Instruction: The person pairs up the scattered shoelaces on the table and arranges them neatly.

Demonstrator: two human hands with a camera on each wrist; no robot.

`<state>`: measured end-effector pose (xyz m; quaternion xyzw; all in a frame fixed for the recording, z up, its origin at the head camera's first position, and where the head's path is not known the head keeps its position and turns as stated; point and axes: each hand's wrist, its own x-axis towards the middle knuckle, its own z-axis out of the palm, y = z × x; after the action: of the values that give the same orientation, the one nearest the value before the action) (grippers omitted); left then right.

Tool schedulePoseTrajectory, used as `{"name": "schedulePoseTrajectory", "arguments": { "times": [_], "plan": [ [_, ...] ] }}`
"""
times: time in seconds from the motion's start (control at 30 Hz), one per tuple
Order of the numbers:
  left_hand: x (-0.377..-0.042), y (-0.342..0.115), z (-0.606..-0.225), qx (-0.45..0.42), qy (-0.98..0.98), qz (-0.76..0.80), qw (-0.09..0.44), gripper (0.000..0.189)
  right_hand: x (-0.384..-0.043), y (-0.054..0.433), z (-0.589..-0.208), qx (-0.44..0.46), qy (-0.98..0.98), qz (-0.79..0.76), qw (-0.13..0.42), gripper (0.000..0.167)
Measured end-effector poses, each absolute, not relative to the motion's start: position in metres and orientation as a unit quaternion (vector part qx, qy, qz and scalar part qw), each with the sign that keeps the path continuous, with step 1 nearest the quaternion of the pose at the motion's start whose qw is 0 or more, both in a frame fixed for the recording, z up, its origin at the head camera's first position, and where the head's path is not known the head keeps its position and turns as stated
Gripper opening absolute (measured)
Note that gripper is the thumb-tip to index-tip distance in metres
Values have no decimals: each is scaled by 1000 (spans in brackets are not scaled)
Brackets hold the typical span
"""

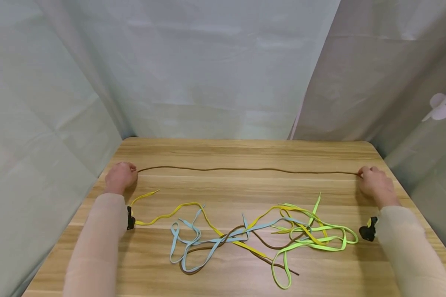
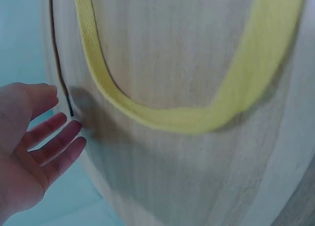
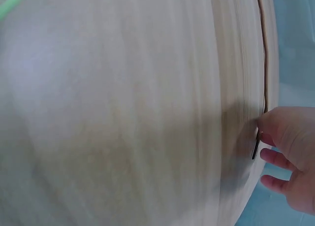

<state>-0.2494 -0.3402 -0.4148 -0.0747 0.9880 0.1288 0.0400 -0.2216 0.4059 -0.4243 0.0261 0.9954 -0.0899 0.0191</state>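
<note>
Off-white L sleeve (image 1: 100,235) at far L, w/ a black wrist gadget (image 1: 130,218) beside it; L hand (image 1: 120,178) is at the tabletop's (image 1: 252,152) L side. L grip is loose: fingers apart, thumb clear of them, right by the dark tip (image 2: 69,105) of the brown lace (image 1: 171,166). Can't tell if a fingertip touches it.

Said lace runs L to R, nearly straight w/ slight waves, along the far part of the tabletop, btwn both hands.

Nearer, L to R: yellow lacing (image 1: 191,203) loops from by the L wrist into a tangle; light-blue lacing (image 1: 264,225) crosses it, as does a 2nd brown cord (image 1: 278,248); lime lacing (image 1: 330,248) lies at the tangle's R.

Far R: R hand (image 1: 377,185), thumb + index pinching the lace just short of its R tip; R sleeve (image 1: 405,243) behind.
</note>
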Motion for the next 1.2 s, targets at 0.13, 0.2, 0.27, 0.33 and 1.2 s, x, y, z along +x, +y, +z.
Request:
{"name": "schedulePoseTrajectory", "arguments": {
  "times": [0.13, 0.2, 0.27, 0.33, 1.2],
  "plan": [
    [-247, -339, -410, -53, 989, 131, 41, 41, -220, 406, -425, 25, 996, -85, 19, 35],
    [-245, -337, -406, -45, 989, 135, 44, 42, -219, 406, -424, 21, 996, -81, 20, 36],
    [-244, -335, -402, -37, 989, 139, 43, 42, -217, 406, -423, 15, 997, -77, 15, 38],
    [-243, -332, -399, -26, 989, 141, 38, 40, -216, 405, -422, 4, 997, -73, 5, 38],
    [-222, -240, -380, 163, 977, 126, -53, 33, -184, 331, -411, -248, 950, -69, -174, 35]
  ]
}}
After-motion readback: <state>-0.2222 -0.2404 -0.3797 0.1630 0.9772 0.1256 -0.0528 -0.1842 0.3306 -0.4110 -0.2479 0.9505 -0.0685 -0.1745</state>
